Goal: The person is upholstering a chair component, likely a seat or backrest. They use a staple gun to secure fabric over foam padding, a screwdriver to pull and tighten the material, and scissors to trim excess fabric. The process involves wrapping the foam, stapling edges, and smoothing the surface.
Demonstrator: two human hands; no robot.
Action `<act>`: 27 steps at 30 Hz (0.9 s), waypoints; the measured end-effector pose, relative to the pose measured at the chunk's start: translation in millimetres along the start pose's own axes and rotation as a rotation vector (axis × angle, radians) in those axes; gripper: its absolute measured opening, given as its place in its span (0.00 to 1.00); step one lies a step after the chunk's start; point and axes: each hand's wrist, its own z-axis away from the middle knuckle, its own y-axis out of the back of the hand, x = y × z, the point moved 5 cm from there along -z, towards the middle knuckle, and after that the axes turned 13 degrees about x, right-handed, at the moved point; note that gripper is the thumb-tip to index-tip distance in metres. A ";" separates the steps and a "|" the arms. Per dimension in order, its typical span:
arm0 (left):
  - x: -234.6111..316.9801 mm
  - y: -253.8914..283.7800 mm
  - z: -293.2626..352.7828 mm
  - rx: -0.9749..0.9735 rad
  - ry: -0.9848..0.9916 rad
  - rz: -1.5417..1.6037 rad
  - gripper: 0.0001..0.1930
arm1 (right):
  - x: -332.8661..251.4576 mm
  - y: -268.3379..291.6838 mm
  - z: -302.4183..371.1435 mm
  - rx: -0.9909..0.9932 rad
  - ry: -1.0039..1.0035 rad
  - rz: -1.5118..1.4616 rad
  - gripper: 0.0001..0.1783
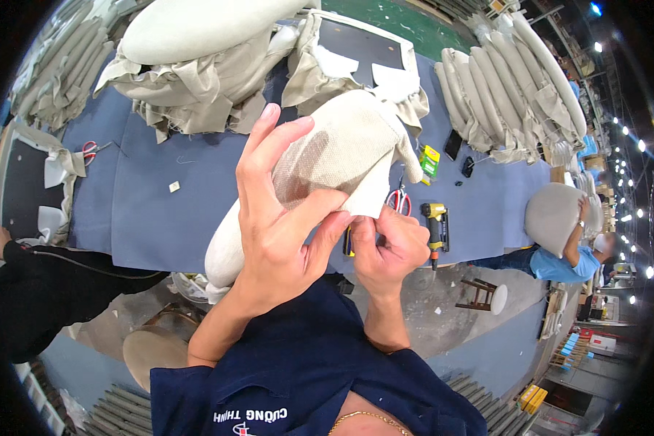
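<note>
A padded piece covered in coarse beige fabric (334, 134) stands tilted up in front of me, at the near side of the blue-topped table. My left hand (272, 229) pinches the cover's lower edge between thumb and forefinger, its other fingers raised along the pad's left side. Close beside it, my right hand (391, 251) is closed on the same edge with its fingertips. The pad's underside and what lies directly behind it are hidden. Red-handled scissors (400, 202) and a yellow-and-black staple gun (434, 225) lie just right of the pad.
Covered pads (203, 36) are heaped at the back left, more (516, 80) stacked at the right. An upturned pad (356, 43) lies behind. Other scissors (89, 150) and a phone (453, 144) rest on the table (171, 225). Co-workers stand left (58, 298) and right (567, 261), near a stool (490, 298).
</note>
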 end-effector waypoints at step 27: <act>-28.2 -84.7 -63.1 -0.814 0.117 0.919 0.21 | 16.7 40.1 10.7 -0.084 -0.058 -0.117 0.07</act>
